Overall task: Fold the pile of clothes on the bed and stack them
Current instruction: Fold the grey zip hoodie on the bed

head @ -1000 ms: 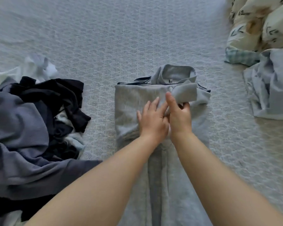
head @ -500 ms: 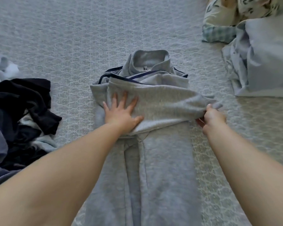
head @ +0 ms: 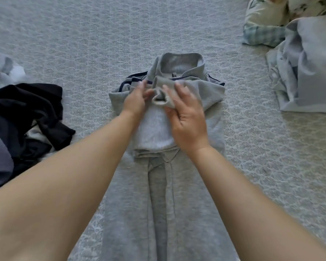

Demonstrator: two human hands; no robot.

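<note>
Grey jacket half-folded, sleeve cuff pinched by right-hand fingers, left fingers loose.

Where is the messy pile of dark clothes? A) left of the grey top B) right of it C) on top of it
A: the dark clothes pile lies on the bed's left side, apart from the grey top in the middle.

Open quilted bedspread lies ahead of you and to both sides of the grey jacket; to your left, the dark clothes pile blocks the edge; to your right, crumpled pale bedding and a floral pillow close the far corner.
</note>
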